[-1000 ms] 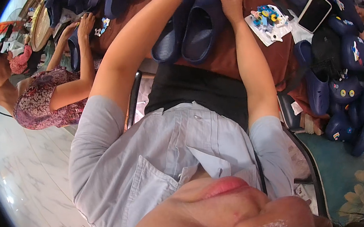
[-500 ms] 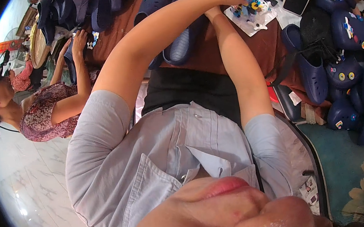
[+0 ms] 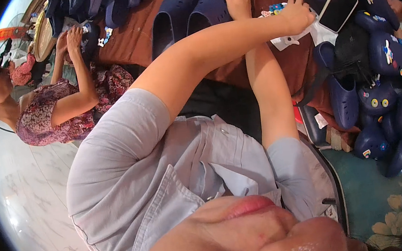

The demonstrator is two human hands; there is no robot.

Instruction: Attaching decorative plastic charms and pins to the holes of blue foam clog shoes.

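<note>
My left arm crosses over my right one. At its end my left hand hovers over a pile of small colourful shoe charms on a white sheet. Its fingers are bent and look apart, with nothing visible in them. Beside a navy clog is my right hand, fingers curled closed; what they hold, if anything, is hidden. A second navy clog lies to the left of that one, a light-blue charm on its strap. My left forearm hides the clogs' near ends.
A phone lies right of the charms. Navy clogs with charms are heaped at the right, beside a black cord. More clogs stand at the far left, where another person works. The table has a brown cover.
My left hand has moved right and nearer, over the charms. My right hand has shifted right. The two clogs appear farther left, and the other person's hands have risen.
</note>
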